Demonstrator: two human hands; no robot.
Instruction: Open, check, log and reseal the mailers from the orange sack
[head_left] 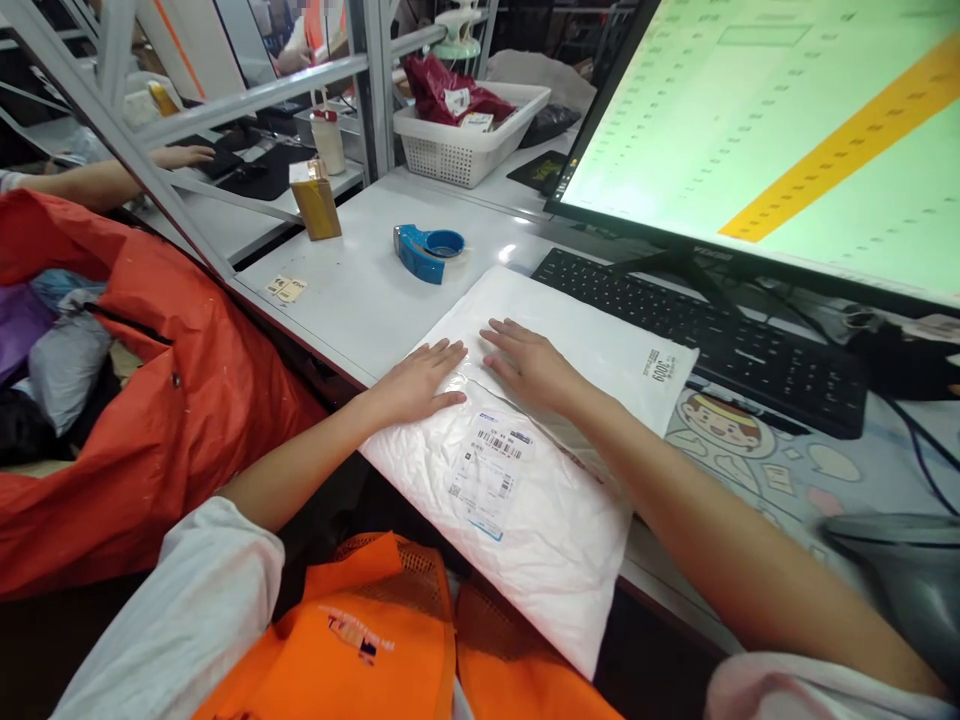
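A white plastic mailer package (525, 500) with a barcode label (487, 470) lies on the desk's front edge, partly over a flat white envelope bag (600, 340). My left hand (420, 380) presses flat on the package's upper left part, fingers together. My right hand (529, 362) lies flat beside it, fingers spread on the same package. Neither hand grips anything.
A blue tape dispenser (427, 250) and a gold box (316, 200) stand farther back. A black keyboard (712, 335) and big monitor (787, 130) are to the right. A white basket (469, 135) sits behind. An orange sack (150, 400) hangs at left. Another person's arm (97, 180) rests beyond the metal frame.
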